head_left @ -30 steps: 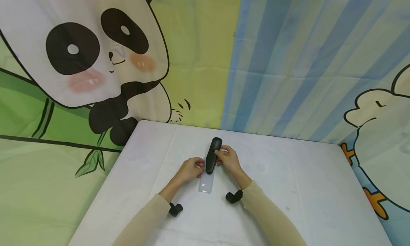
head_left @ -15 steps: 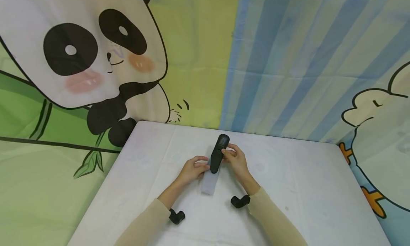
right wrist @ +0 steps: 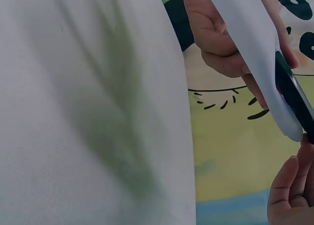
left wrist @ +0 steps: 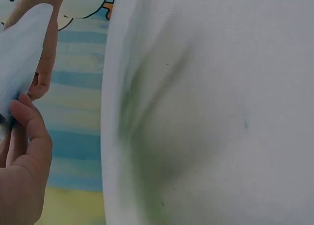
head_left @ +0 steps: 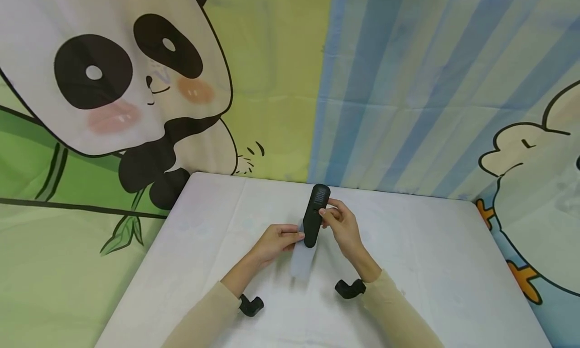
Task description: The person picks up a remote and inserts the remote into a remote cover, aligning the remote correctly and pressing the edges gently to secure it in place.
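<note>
A slim black remote control (head_left: 314, 214), lettered near its far end, is held up tilted over the table. A translucent, pale sleeve (head_left: 302, 263) lies along its underside and sticks out toward the person. My left hand (head_left: 276, 241) pinches the sleeve at the remote's left edge, thumb on top. From the right, my right hand (head_left: 345, 229) grips the remote between thumb and fingers near its middle. In the right wrist view the remote (right wrist: 294, 95) shows as a dark edge against the sleeve (right wrist: 250, 43). The left wrist view has the sleeve (left wrist: 24, 53) covering most of the remote.
A white cloth-covered table (head_left: 435, 257) spreads under both hands. Behind it hangs a printed curtain (head_left: 272, 86) with a panda and stripes. Black wrist-camera mounts (head_left: 350, 289) jut out from both cuffs.
Both hands have lifted the remote and sleeve slightly and shifted them to the right. The left hand's thumb has come over the remote's edge, and the sleeve's near end now hangs more freely.
</note>
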{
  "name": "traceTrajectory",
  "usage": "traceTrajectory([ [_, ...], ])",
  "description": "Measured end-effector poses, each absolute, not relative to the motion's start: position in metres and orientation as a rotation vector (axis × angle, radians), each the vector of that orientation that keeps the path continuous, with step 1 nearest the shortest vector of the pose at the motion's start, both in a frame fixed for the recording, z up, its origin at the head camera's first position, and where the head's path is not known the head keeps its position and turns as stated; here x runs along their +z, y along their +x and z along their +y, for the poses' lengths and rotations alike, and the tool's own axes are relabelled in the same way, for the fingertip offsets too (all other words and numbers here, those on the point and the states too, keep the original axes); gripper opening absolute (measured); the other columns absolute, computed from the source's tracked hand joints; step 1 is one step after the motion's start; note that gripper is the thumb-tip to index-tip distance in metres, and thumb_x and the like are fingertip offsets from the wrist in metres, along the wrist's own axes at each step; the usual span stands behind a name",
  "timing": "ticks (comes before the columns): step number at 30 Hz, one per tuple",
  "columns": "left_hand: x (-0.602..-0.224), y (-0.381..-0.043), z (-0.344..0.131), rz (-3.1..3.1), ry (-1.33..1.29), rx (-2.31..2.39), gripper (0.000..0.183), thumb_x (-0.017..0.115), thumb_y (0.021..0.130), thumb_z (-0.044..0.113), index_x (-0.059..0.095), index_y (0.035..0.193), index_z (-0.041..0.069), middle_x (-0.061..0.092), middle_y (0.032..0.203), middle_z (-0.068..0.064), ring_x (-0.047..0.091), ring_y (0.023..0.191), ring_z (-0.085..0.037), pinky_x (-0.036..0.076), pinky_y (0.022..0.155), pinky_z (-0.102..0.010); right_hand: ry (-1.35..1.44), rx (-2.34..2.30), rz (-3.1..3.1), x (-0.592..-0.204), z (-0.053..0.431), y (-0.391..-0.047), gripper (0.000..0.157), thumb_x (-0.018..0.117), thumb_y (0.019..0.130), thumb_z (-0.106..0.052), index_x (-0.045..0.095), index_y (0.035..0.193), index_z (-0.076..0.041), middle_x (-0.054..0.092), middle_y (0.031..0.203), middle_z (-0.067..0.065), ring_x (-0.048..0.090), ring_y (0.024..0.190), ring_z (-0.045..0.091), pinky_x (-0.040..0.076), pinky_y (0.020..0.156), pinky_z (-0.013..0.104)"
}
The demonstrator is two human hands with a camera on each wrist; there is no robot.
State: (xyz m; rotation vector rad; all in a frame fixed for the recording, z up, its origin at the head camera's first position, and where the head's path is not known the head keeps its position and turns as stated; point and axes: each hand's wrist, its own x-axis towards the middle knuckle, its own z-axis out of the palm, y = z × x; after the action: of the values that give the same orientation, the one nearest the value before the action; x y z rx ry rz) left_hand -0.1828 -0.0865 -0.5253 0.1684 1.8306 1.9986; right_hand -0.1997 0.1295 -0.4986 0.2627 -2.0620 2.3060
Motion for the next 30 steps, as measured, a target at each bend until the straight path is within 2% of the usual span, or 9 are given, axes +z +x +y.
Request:
traceTrajectory([
  [5, -0.517, -0.179, -0.084, 1.880, 0.260, 1.958, 0.037, 0.074, 0.093, 0.022, 0.069, 0.120, -0.003, 0.074, 0.107, -0.011, 0.069, 0.100, -0.019, 0.056, 0.087, -0.034, 0.372, 2.249, -2.091, -0.488, 0.133, -0.194, 0.036, 0.066, 0.098, -0.007, 0.056, 0.131, 0.004, 0.068, 0.089, 0.007, 0.056, 0.071, 0.022, 0.052, 0.068, 0.029],
  [9, -0.513, -0.175, -0.079, 1.936, 0.322, 1.950, 0.038, 0.071, 0.096, 0.023, 0.066, 0.123, -0.003, 0.073, 0.110, -0.010, 0.068, 0.104, -0.019, 0.055, 0.089, -0.034, 0.463, 2.102, -2.158, -0.468, 0.134, -0.186, 0.036, 0.063, 0.098, 0.000, 0.055, 0.133, 0.007, 0.067, 0.100, 0.018, 0.060, 0.076, 0.024, 0.053, 0.065, 0.032],
  [13, -0.508, -0.172, -0.075, 1.929, 0.307, 2.051, 0.039, 0.068, 0.098, 0.020, 0.063, 0.126, -0.006, 0.071, 0.115, -0.014, 0.067, 0.106, -0.021, 0.053, 0.092, -0.035, 0.492, 1.885, -2.220, -0.443, 0.132, -0.171, 0.034, 0.064, 0.096, 0.003, 0.055, 0.128, 0.009, 0.062, 0.109, 0.027, 0.061, 0.082, 0.026, 0.053, 0.063, 0.028],
  [16, -0.504, -0.171, -0.075, 1.914, 0.244, 2.142, 0.039, 0.068, 0.098, 0.019, 0.062, 0.127, -0.007, 0.070, 0.116, -0.014, 0.066, 0.105, -0.020, 0.053, 0.092, -0.035, 0.508, 1.732, -2.265, -0.441, 0.134, -0.162, 0.024, 0.065, 0.096, 0.003, 0.060, 0.119, 0.007, 0.063, 0.101, 0.023, 0.060, 0.080, 0.024, 0.050, 0.064, 0.024],
  [19, -0.503, -0.172, -0.075, 1.870, 0.156, 2.221, 0.041, 0.070, 0.096, 0.020, 0.062, 0.128, -0.006, 0.070, 0.116, -0.013, 0.065, 0.103, -0.018, 0.053, 0.090, -0.034, 0.576, 1.610, -2.310, -0.453, 0.138, -0.160, 0.016, 0.066, 0.095, 0.003, 0.065, 0.110, 0.001, 0.066, 0.092, 0.011, 0.060, 0.076, 0.022, 0.050, 0.065, 0.027],
  [24, -0.502, -0.172, -0.075, 1.757, 0.125, 2.307, 0.042, 0.071, 0.096, 0.019, 0.062, 0.128, -0.007, 0.070, 0.117, -0.011, 0.066, 0.103, -0.017, 0.052, 0.091, -0.036, 0.732, 1.495, -2.331, -0.470, 0.142, -0.159, 0.014, 0.069, 0.093, 0.001, 0.068, 0.105, -0.007, 0.067, 0.089, -0.001, 0.060, 0.070, 0.016, 0.053, 0.062, 0.031],
  [30, -0.501, -0.169, -0.073, 1.621, 0.187, 2.359, 0.042, 0.067, 0.098, 0.014, 0.058, 0.130, -0.012, 0.070, 0.115, -0.007, 0.064, 0.102, -0.016, 0.052, 0.089, -0.035, 0.780, 1.427, -2.356, -0.471, 0.143, -0.158, 0.012, 0.070, 0.093, -0.003, 0.070, 0.103, -0.010, 0.066, 0.088, -0.005, 0.058, 0.070, 0.010, 0.052, 0.061, 0.027],
])
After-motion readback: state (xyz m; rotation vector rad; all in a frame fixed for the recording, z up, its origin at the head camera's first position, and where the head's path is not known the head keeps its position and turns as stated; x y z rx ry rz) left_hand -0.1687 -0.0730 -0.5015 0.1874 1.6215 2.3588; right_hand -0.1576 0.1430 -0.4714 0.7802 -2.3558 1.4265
